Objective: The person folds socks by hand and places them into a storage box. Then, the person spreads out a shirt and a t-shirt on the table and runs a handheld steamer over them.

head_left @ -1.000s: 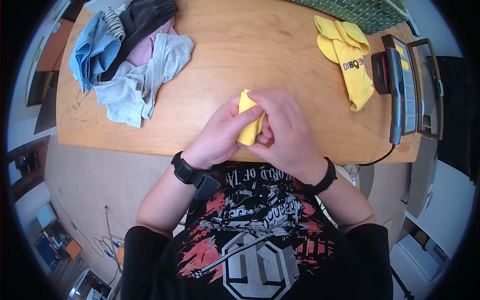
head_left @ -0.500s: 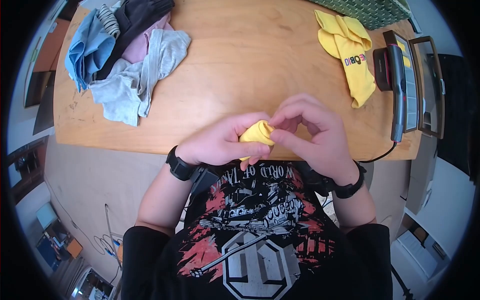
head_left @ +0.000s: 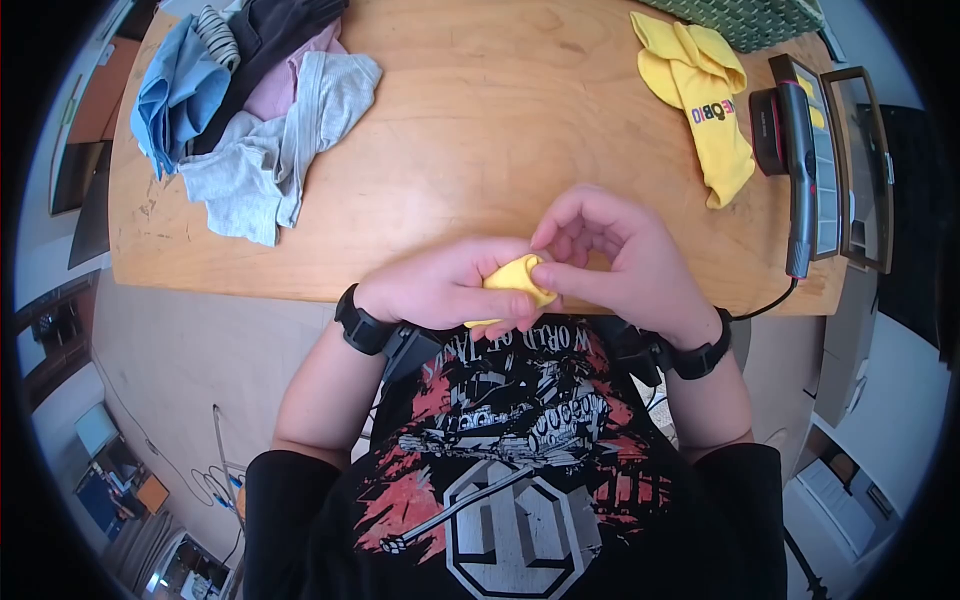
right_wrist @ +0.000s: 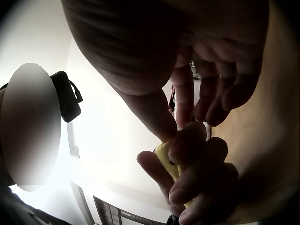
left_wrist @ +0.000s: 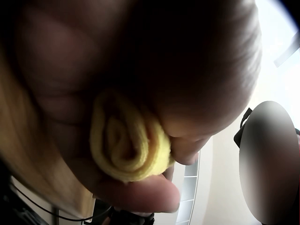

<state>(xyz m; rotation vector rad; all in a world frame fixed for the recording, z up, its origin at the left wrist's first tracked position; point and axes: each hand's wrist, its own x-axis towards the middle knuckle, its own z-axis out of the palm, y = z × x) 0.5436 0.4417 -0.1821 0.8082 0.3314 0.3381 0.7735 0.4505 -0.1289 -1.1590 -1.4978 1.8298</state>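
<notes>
A tightly rolled yellow sock (head_left: 512, 277) is held near the table's front edge, above the lap. My left hand (head_left: 450, 285) wraps around the roll, with the thumb lying along its near side. In the left wrist view, one end of the rolled sock (left_wrist: 131, 145) shows its spiral layers against the palm. At the other end, my right hand (head_left: 625, 255) pinches the sock's edge between thumb and index finger, its other fingers loosely bent. The right wrist view shows a strip of the yellow sock (right_wrist: 165, 157) between the fingers of both hands; the rest is hidden.
Yellow socks (head_left: 715, 120) with printed letters lie at the right, beside a dark case with its lid open (head_left: 815, 160) and a cable. A green woven basket (head_left: 750, 20) stands behind. Folded clothes (head_left: 250, 130) are piled at the back left of the wooden table (head_left: 480, 130).
Both hands were clasped around the upright roll. The left hand has turned it sideways, while the right hand has shifted right and moved its fingertips to the roll's end.
</notes>
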